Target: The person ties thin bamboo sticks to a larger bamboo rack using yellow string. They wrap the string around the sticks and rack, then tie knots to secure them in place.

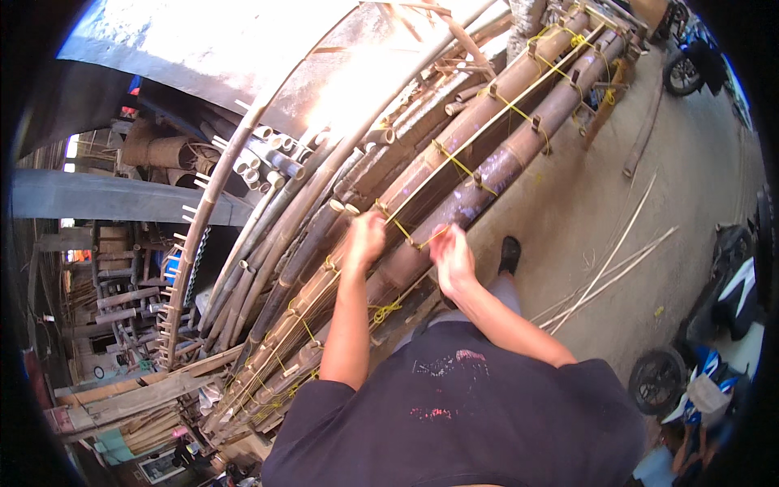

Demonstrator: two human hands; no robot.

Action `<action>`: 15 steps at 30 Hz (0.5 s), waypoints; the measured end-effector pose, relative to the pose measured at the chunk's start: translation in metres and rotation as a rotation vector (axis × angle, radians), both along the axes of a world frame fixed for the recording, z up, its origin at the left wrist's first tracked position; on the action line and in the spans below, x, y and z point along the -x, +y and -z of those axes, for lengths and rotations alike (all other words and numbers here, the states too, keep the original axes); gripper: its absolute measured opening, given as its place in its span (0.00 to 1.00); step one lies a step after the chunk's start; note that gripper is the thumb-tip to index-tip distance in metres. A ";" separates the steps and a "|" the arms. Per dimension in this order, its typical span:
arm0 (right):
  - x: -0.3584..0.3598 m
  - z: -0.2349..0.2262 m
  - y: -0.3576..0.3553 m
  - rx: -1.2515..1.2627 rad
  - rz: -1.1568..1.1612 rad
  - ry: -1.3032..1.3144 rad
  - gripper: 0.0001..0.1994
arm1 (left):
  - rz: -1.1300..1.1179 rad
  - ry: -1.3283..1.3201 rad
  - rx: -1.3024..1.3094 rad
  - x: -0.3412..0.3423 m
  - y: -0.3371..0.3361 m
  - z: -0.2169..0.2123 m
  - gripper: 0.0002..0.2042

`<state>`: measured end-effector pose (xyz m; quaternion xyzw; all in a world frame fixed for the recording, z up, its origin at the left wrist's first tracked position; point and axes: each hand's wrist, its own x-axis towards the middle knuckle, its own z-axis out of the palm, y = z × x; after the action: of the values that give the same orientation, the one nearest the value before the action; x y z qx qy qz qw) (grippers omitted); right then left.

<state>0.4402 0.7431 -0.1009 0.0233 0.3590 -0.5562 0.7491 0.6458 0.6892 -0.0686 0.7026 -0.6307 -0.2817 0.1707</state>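
Two long, thick bamboo poles lie side by side before me, running from lower left to far upper right: a tan pole (422, 180) and a darker, purplish pole (505, 167). Thin yellow cord (454, 161) crosses between them at intervals, looped around short wooden pegs. A slim light strip (487, 123) runs lengthwise along the gap. My left hand (365, 241) is closed beside the tan pole; whatever its fingers hold is hidden. Over the outer edge of the darker pole, my right hand (453, 258) pinches a stretch of yellow cord, its fingertips slightly blurred.
A curved pole with short pegs (213, 191) arches at left, near stacked bamboo tubes (272, 154). Loose yellow cord (385, 312) hangs by the poles. Thin bamboo strips (604, 272) lie on the floor at right. Motorbikes (659, 381) stand along the right side.
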 end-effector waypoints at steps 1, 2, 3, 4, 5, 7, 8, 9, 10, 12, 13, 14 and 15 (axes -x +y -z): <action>-0.022 -0.011 -0.007 0.253 0.057 -0.033 0.13 | -0.083 -0.054 0.059 0.016 0.017 0.006 0.14; -0.045 -0.034 -0.020 0.522 0.116 -0.064 0.14 | -0.161 -0.106 0.132 0.033 0.023 0.009 0.12; -0.068 -0.083 -0.024 0.566 -0.058 0.209 0.14 | -0.158 0.190 0.153 0.027 0.030 0.018 0.15; -0.082 -0.105 -0.032 0.720 -0.339 0.401 0.15 | -0.152 0.197 0.266 0.021 0.034 0.039 0.15; -0.095 -0.124 -0.041 0.924 -0.583 0.608 0.17 | -0.139 0.200 0.377 0.017 0.037 0.061 0.16; -0.099 -0.117 -0.100 1.331 -0.962 1.247 0.24 | -0.131 -0.006 0.761 0.028 0.022 0.056 0.19; -0.092 -0.109 -0.121 1.357 -0.976 1.768 0.27 | -0.242 -0.127 0.135 0.035 0.027 0.028 0.19; -0.083 -0.074 -0.141 1.260 -0.816 1.991 0.30 | -0.242 -0.039 0.151 0.045 0.022 0.007 0.17; -0.079 -0.035 -0.152 1.151 -0.657 2.192 0.33 | -0.249 0.049 0.156 0.053 0.023 -0.003 0.15; -0.078 -0.051 -0.172 1.096 -1.224 1.227 0.26 | -0.251 0.047 0.210 0.043 0.024 0.007 0.16; -0.072 -0.066 -0.165 0.968 -1.065 0.793 0.24 | -0.252 0.040 0.225 0.043 0.025 0.007 0.16; -0.063 -0.098 -0.139 0.809 -0.898 0.372 0.23 | -0.262 0.035 0.231 0.040 0.028 0.010 0.16; -0.042 -0.123 -0.111 0.954 -1.018 0.521 0.23 | -0.293 0.083 0.175 0.032 0.031 0.013 0.16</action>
<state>0.4825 0.6321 0.0224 -0.6062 0.2110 -0.2235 0.7336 0.6136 0.7197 -0.0816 0.7573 -0.5359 -0.2268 0.2964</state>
